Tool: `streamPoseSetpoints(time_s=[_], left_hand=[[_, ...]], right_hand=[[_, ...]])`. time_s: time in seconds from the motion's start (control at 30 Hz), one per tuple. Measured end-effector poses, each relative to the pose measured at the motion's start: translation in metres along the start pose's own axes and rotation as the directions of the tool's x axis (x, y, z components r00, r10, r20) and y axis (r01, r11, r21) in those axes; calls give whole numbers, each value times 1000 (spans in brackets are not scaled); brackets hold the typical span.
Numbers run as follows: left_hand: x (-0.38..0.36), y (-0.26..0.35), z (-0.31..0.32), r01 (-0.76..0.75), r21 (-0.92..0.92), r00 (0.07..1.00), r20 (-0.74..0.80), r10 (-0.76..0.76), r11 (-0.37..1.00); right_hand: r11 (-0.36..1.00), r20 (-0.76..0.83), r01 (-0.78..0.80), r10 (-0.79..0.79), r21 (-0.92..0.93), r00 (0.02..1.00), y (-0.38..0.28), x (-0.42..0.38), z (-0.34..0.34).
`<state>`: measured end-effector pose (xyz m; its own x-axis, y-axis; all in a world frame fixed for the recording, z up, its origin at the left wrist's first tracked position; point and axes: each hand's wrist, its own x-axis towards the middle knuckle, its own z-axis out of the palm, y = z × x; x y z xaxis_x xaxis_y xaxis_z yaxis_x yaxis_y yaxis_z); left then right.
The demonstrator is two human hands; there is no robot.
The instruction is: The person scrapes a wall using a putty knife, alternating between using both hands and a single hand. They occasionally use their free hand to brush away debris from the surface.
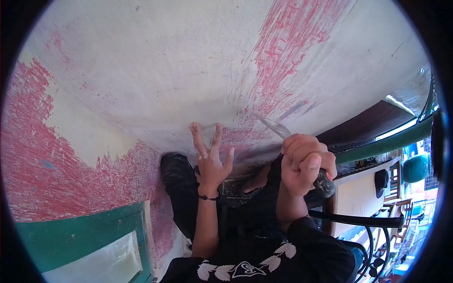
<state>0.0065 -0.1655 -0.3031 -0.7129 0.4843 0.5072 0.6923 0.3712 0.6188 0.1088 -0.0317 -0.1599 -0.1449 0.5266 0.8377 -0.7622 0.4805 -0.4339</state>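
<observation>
My left hand has its fingers spread, with the fingertips at the lower part of a whitish wall. Scraped red patches show on that wall. To the right, my right hand is wrapped round the dark handle of a pointed metal tool. Its tip points up and left, close to a red patch; whether it touches the wall I cannot tell. The butt of the handle sticks out below the fist.
A green-framed panel stands at the lower left beside a red, scraped wall part. At the right are a green rail, black curved metal bars, a table and wooden chairs.
</observation>
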Motion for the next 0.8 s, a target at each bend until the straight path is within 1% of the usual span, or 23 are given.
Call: streamPoseSetpoints(time_s=[0.03,0.07,0.13,0.17,0.2,0.23,0.27,0.37,0.47,0.53,0.57,0.6,0.67,0.7,0.73,0.77,0.8], left_hand=[[0,1,-1,-6,10,1000,-5,6,1000],[-2,2,-2,-12,20,1000,-8,12,1000],[-5,3,-2,1,-21,1000,-3,-1,1000],[-2,2,-2,0,-38,1000,-4,0,999],[4,0,-2,-7,-22,1000,-7,7,1000],[5,1,-3,-3,-8,1000,-1,3,1000],[-1,3,-6,10,3,1000,21,-10,1000],[-2,3,-1,7,14,1000,2,-7,1000],[-3,2,-1,36,-19,999,23,-35,999],[0,3,-1,8,25,1000,15,-8,1000],[-2,3,-2,1,50,1000,14,-1,999],[-4,2,-3,1,36,1000,7,-1,999],[-3,1,0,-9,6,1000,-7,9,1000],[-3,0,-1,-12,-5,1000,6,12,1000],[-2,-1,-2,-16,-13,1000,6,16,1000],[-1,0,-3,-9,-23,1000,11,9,1000],[-2,0,-3,-2,-16,1000,5,2,1000]], right_hand=[[999,-3,-42,42,-6,999,1,-2,0],[987,37,-61,67,-151,997,12,-7,-3],[900,101,-68,122,-430,987,28,-13,-6],[824,154,26,75,-567,985,12,-10,-5],[918,49,110,-99,-382,994,14,-9,2],[988,-3,64,-65,-137,998,11,-7,5],[994,-48,9,-4,107,999,6,-9,5],[974,43,174,-169,-147,985,26,-8,5],[982,43,106,-101,-156,994,7,2,2],[982,50,54,-45,-182,998,3,-2,-7],[970,56,16,-2,-242,998,6,-6,-8],[953,63,-20,41,-302,997,10,-10,-8],[857,64,-85,135,-508,989,26,-15,3],[783,116,25,61,-621,991,15,-13,3],[914,64,13,14,-405,998,12,-9,7],[987,9,8,-6,-163,1000,9,-8,10],[997,-52,0,4,78,999,6,-11,10]])
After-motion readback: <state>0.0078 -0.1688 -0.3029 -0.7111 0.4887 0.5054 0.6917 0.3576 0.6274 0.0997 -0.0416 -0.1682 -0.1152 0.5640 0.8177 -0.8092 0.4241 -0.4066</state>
